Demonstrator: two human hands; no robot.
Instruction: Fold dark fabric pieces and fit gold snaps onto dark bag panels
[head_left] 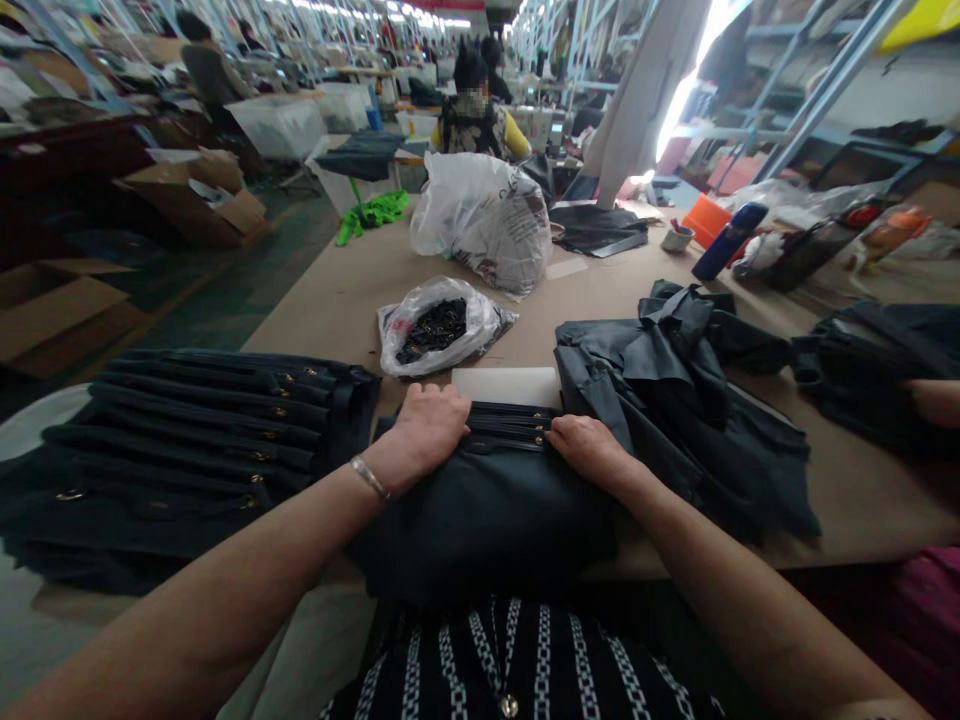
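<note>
A black bag (495,510) with zippers and gold-coloured pulls along its top edge lies in front of me at the table's near edge. My left hand (429,428) is closed on the left end of the zippered edge, knuckles up. At the other end, my right hand (589,445) grips the edge beside the zipper pulls. The fingertips of both hands are partly hidden against the fabric. Just behind the bag is a pale flat card (506,384). A plastic bag of small black pieces (435,330) sits beyond my left hand.
Stacked black bags (202,440) with zippers lie on the left. Loose black pieces (675,390) spread to the right, near another person's hand (934,402). A large plastic bag (487,220), a blue bottle (729,242) and a small cup (677,238) stand farther back.
</note>
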